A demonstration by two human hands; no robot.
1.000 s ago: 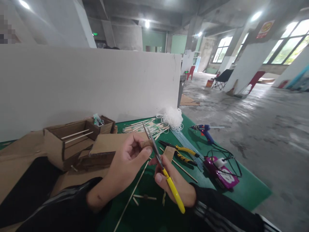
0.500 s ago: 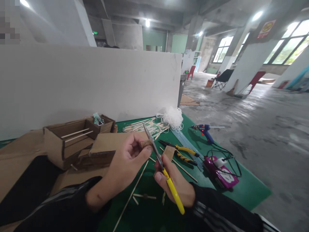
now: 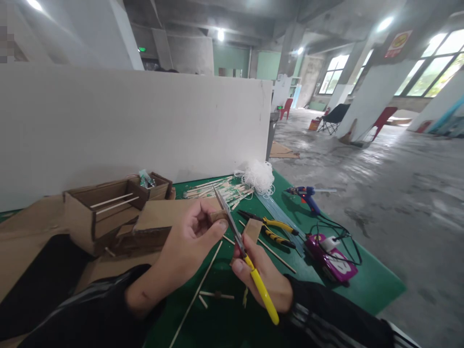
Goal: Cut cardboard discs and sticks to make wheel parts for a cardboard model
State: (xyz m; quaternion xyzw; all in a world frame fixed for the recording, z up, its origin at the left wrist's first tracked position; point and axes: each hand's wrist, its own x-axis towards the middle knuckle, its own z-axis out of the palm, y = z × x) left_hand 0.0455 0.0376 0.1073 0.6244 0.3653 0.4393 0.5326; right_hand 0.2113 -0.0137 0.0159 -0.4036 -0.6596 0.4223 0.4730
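Note:
My left hand (image 3: 194,237) pinches a small piece of cardboard (image 3: 217,216) between thumb and fingers. Yellow-handled scissors (image 3: 263,292) are gripped in my right hand (image 3: 263,270), their blades pointing up and away, lying against the edge of that piece. Just beyond my right fingers is a cardboard strip (image 3: 253,229); whether it touches the hand I cannot tell. Below the hands, a short stick with a dark round piece on it (image 3: 218,294) rests on the green table, beside a long thin stick (image 3: 197,292).
Pliers (image 3: 279,224) with yellow-black handles lie to the right, near a blue glue gun (image 3: 308,197) and a purple power strip (image 3: 331,258). Behind are a bundle of sticks (image 3: 210,187) and white string (image 3: 259,179). A cardboard box (image 3: 81,217) stands left, before a white panel (image 3: 145,121).
Hands, scissors and cardboard piece keep almost the same positions. The scissors' yellow handle end has shifted very slightly down and right, and the whole view has moved a little.

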